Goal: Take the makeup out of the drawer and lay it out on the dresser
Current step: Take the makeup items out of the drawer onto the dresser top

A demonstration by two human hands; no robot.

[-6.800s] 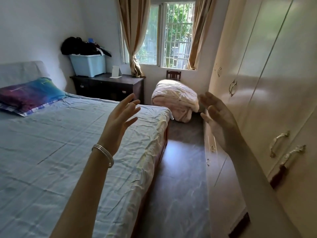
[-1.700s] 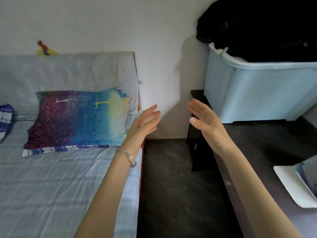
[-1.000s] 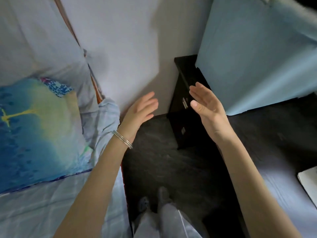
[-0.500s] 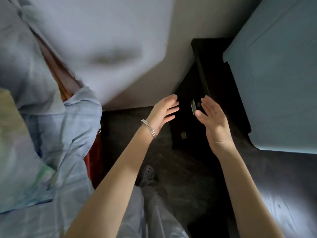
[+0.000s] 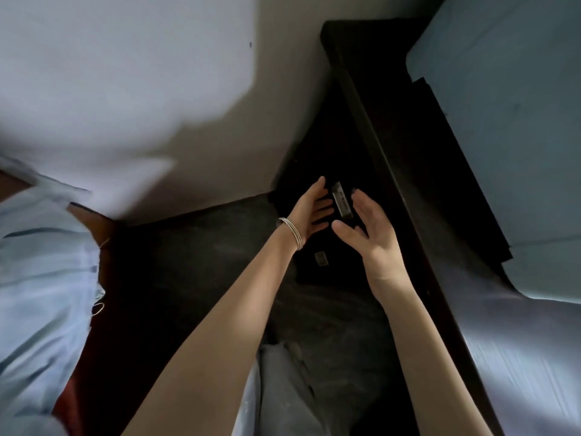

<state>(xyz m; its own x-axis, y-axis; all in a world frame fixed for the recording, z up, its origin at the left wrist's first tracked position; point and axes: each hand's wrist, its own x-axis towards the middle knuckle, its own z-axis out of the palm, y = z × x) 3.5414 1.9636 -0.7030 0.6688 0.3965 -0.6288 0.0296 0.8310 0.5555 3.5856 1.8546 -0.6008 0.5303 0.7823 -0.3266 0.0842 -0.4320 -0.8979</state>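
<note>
Two open, empty hands, left hand (image 5: 309, 212) and right hand (image 5: 371, 229), are hovering apart beside the dresser's (image 5: 374, 127) metal drawer handle (image 5: 341, 199).

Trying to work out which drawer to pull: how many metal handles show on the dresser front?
2. The upper handle sits between the left hand and right hand; the lower handle is below, near the left wrist. Others may be hidden in the dark.

Both open hands are closing in on the dark dresser's (image 5: 371, 99) front: the left hand (image 5: 309, 212) and right hand (image 5: 366, 229) are now flanking the metal drawer handle (image 5: 341, 199), nearer than 0.5 s ago, palms facing
</note>
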